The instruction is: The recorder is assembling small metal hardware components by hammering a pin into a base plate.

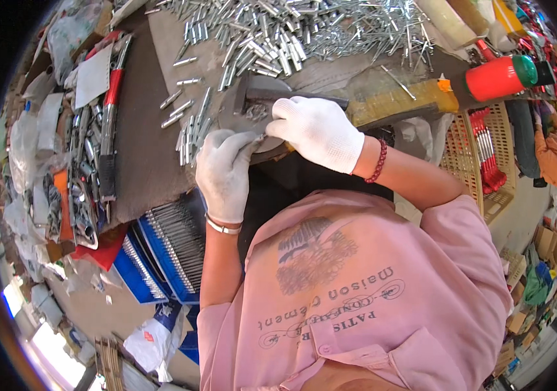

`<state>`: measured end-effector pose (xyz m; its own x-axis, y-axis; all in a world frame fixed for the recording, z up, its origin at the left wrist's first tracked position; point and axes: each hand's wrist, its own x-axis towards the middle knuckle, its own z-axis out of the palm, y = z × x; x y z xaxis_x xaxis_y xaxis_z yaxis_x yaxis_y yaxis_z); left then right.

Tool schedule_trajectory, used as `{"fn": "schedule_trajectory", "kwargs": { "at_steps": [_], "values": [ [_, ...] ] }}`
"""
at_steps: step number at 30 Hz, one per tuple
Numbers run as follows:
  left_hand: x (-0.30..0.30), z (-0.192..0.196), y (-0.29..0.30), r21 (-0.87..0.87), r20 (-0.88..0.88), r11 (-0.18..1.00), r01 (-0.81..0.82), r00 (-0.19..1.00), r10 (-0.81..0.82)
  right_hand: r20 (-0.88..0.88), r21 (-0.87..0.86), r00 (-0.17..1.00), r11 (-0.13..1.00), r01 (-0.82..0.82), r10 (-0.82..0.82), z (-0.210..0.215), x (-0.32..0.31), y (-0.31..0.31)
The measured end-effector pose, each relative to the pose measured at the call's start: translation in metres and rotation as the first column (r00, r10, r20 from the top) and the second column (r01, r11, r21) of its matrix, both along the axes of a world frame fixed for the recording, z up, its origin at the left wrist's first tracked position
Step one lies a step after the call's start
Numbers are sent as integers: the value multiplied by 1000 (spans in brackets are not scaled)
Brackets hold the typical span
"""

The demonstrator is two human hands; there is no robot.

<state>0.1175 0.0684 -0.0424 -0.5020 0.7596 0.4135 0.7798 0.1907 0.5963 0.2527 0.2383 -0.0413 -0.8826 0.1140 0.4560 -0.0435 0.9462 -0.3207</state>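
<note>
From here I see the person's white-gloved hands close together, just on the near side of the hammer (262,88). The left hand (223,171) is pinched narrow on a small piece (260,138), too covered to identify; it sits just nearer the person than the hammer's head. The right hand (321,132) curls narrowly beside it, by the hammer's handle; I can't tell whether it grips the piece too. Under the hammer's head lies a round metal block (229,118). Beyond the hammer, silver metal pins (278,39) heap across the worktop (138,137); loose metal sleeves (190,138) lie left of it.
</note>
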Motion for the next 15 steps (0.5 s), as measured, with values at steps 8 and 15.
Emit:
{"fn": "schedule_trajectory", "kwargs": {
  "at_steps": [8, 15],
  "values": [
    [2, 8, 0, -21, 74, 1000, 21, 997, -19, 37, 92, 838, 837, 540, -544, -4, 33, 98],
    [3, 8, 1, 17, 44, 1000, 13, 999, -14, 68, 132, 856, 855, 502, -513, -17, 17, 111]
  ]
}}
